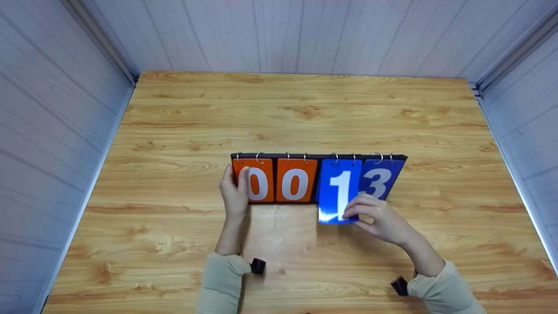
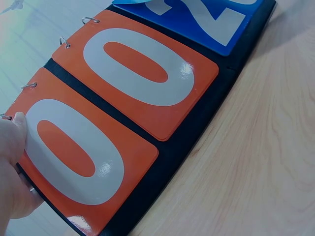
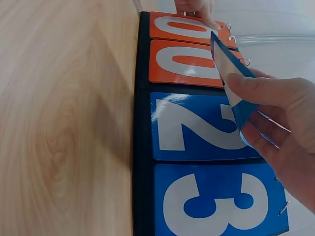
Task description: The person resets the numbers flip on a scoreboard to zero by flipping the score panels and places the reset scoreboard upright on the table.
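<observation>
Right hand pinches the lifted blue 1 card mid-flip (a 2 shows underneath). Left hand grips the scoreboard at its left edge. Yank too hard and I reckon the card tears at its rings.

The scoreboard cards read 0, 0, 1, 3.

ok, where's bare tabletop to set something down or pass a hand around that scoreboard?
Free: the wide strip of table between the scoreboard and the back wall, plus the stretches left and right of it out to the side walls. Crowded: the near middle, where the left hand grips the board's left end and the right hand pinches the lifted blue 1 card.
</observation>
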